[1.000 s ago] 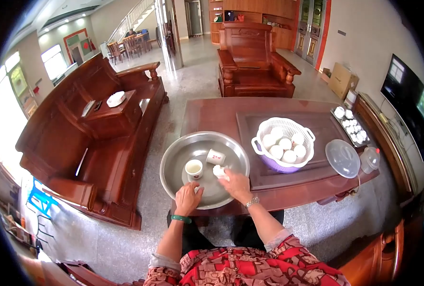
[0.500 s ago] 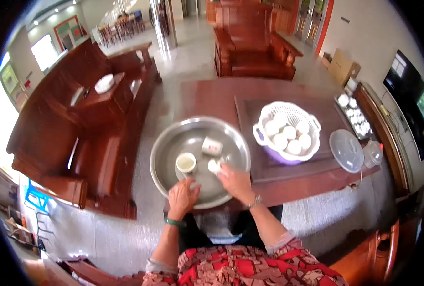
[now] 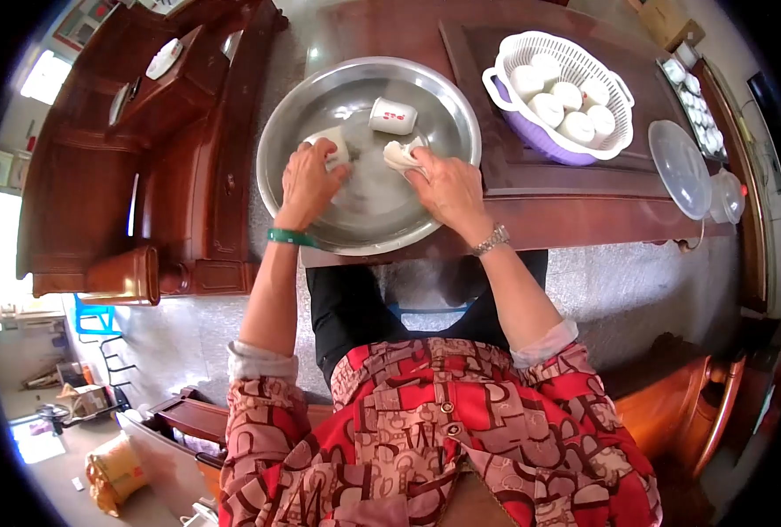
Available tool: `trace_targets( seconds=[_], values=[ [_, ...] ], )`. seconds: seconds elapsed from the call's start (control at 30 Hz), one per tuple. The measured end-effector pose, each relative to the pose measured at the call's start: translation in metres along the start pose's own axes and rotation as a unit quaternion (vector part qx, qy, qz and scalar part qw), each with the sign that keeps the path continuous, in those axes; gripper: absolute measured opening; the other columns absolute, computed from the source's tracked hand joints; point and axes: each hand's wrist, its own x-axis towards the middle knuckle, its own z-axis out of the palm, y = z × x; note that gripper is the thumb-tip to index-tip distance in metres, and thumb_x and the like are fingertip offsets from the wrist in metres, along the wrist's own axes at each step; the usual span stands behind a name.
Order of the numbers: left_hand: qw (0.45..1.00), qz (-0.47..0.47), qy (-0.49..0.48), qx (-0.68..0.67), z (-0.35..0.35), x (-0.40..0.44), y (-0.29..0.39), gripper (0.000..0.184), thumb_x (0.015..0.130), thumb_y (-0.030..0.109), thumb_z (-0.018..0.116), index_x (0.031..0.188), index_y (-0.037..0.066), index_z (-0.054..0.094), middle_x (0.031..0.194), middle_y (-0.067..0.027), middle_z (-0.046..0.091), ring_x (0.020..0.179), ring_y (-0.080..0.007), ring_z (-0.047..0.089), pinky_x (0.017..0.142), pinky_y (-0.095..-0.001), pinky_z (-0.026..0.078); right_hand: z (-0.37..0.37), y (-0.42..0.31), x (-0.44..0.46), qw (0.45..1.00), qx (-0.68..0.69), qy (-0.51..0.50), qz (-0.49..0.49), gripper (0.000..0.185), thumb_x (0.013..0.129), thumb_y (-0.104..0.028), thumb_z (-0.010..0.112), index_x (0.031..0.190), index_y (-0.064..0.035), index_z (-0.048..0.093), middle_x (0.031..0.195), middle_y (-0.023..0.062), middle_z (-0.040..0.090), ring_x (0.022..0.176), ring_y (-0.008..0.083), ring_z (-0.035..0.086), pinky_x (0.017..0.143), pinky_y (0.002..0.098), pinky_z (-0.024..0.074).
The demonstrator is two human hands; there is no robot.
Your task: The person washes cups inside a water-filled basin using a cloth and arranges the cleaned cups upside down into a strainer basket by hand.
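A wide metal basin (image 3: 368, 239) with water in it stands at the table's front edge. My left hand (image 3: 309, 183) is in its left part, fingers wrapped round a white cup (image 3: 334, 146) that leans over. In my right hand (image 3: 448, 189), at the basin's right side, is a crumpled white cloth (image 3: 401, 155), pinched between thumb and fingers. Another white cup with red marks (image 3: 393, 116) lies on its side near the back of the basin, touched by neither hand.
Right of the basin, a white and purple colander (image 3: 547, 147) holds several white cups on the dark table (image 3: 540, 211). Farther right are a clear lid (image 3: 679, 169), a lidded plastic container (image 3: 726, 195) and a tray of small white cups (image 3: 694, 108). A wooden sofa (image 3: 92, 184) stands left.
The view has tilted down. My left hand has moved from the basin's front rim onto the upright cup, which now tilts. My right hand still holds the cloth.
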Motion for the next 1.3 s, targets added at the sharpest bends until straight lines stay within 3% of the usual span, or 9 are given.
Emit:
trace_targets(
  seconds=[0.13, 0.37, 0.57, 0.87, 1.0, 1.07, 1.13, 1.2, 1.3],
  values=[
    [0.988, -0.141, -0.059, 0.020, 0.003, 0.021, 0.005, 0.049, 0.071, 0.031, 0.073, 0.105, 0.006, 0.048, 0.096, -0.0146, 0.060, 0.096, -0.0331, 0.057, 0.077, -0.0442, 0.046, 0.002, 0.003, 0.001, 1.000, 0.009, 0.000, 0.003, 0.020, 0.082, -0.024, 0.059, 0.095, -0.0098, 0.056, 0.070, 0.0127, 0.063, 0.067, 0.0309, 0.062, 0.060, 0.0439, 0.0464],
    [0.979, -0.205, -0.011, 0.012, 0.034, 0.045, -0.016, 0.070, 0.066, 0.043, 0.075, 0.114, 0.003, 0.043, 0.114, -0.0233, 0.052, 0.105, -0.0413, 0.052, 0.088, -0.0457, 0.044, 0.000, 0.001, 0.002, 1.000, 0.023, -0.003, 0.016, 0.022, 0.081, -0.025, 0.061, 0.098, -0.0120, 0.058, 0.069, 0.0142, 0.062, 0.066, 0.0331, 0.060, 0.059, 0.0442, 0.0461],
    [0.982, -0.175, -0.059, 0.030, 0.063, 0.066, -0.026, 0.068, 0.068, 0.040, 0.071, 0.117, 0.004, 0.043, 0.116, -0.0244, 0.051, 0.104, -0.0425, 0.052, 0.087, -0.0463, 0.044, 0.005, 0.005, 0.002, 0.999, 0.031, 0.007, 0.017, 0.021, 0.081, -0.024, 0.060, 0.096, -0.0106, 0.057, 0.068, 0.0126, 0.062, 0.064, 0.0322, 0.060, 0.057, 0.0437, 0.0460],
    [0.983, -0.053, -0.106, 0.139, -0.002, 0.056, 0.015, 0.057, 0.062, 0.028, 0.075, 0.110, 0.012, 0.050, 0.102, -0.0198, 0.054, 0.098, -0.0381, 0.055, 0.082, -0.0456, 0.045, 0.004, 0.004, 0.002, 0.999, 0.028, 0.003, 0.017, 0.020, 0.081, -0.023, 0.060, 0.096, -0.0100, 0.056, 0.068, 0.0127, 0.062, 0.064, 0.0331, 0.060, 0.057, 0.0440, 0.0457],
    [0.989, 0.029, -0.068, -0.128, -0.018, 0.053, 0.004, 0.051, 0.068, 0.031, 0.075, 0.106, 0.008, 0.052, 0.104, -0.0171, 0.057, 0.086, -0.0327, 0.060, 0.076, -0.0409, 0.048, 0.004, 0.007, 0.001, 0.999, 0.041, 0.008, 0.009, 0.018, 0.081, -0.023, 0.059, 0.094, -0.0097, 0.056, 0.067, 0.0134, 0.062, 0.065, 0.0339, 0.060, 0.058, 0.0442, 0.0460],
    [0.792, -0.202, -0.114, -0.565, -0.021, 0.041, 0.012, 0.042, 0.081, 0.036, 0.066, 0.108, 0.008, 0.051, 0.104, -0.0130, 0.058, 0.082, -0.0268, 0.061, 0.072, -0.0377, 0.050, 0.003, 0.006, 0.001, 0.999, 0.041, 0.007, 0.009, 0.019, 0.081, -0.023, 0.060, 0.094, -0.0097, 0.057, 0.067, 0.0137, 0.062, 0.065, 0.0339, 0.060, 0.058, 0.0442, 0.0463],
    [0.732, -0.224, -0.076, -0.639, -0.017, 0.034, 0.019, 0.041, 0.088, 0.041, 0.055, 0.112, 0.008, 0.051, 0.101, -0.0097, 0.058, 0.080, -0.0237, 0.059, 0.068, -0.0355, 0.050, 0.003, 0.004, 0.002, 0.999, 0.039, 0.002, 0.007, 0.019, 0.081, -0.024, 0.060, 0.093, -0.0097, 0.058, 0.068, 0.0139, 0.062, 0.065, 0.0339, 0.061, 0.059, 0.0442, 0.0465],
    [0.526, -0.225, -0.086, -0.815, -0.006, 0.031, 0.015, 0.045, 0.089, 0.045, 0.050, 0.115, 0.008, 0.050, 0.100, -0.0119, 0.058, 0.078, -0.0253, 0.057, 0.065, -0.0344, 0.049, 0.004, 0.003, 0.002, 0.999, 0.033, 0.000, 0.026, 0.021, 0.080, -0.026, 0.059, 0.094, -0.0105, 0.060, 0.068, 0.0146, 0.062, 0.066, 0.0343, 0.061, 0.060, 0.0446, 0.0470],
    [0.460, -0.202, -0.090, -0.860, 0.014, 0.028, 0.016, 0.050, 0.089, 0.051, 0.043, 0.113, 0.008, 0.053, 0.100, -0.0128, 0.058, 0.080, -0.0268, 0.056, 0.062, -0.0341, 0.047, 0.002, 0.000, 0.003, 0.998, 0.015, -0.023, 0.050, 0.023, 0.080, -0.028, 0.058, 0.096, -0.0115, 0.061, 0.069, 0.0154, 0.062, 0.067, 0.0347, 0.061, 0.062, 0.0448, 0.0473]
  ],
)
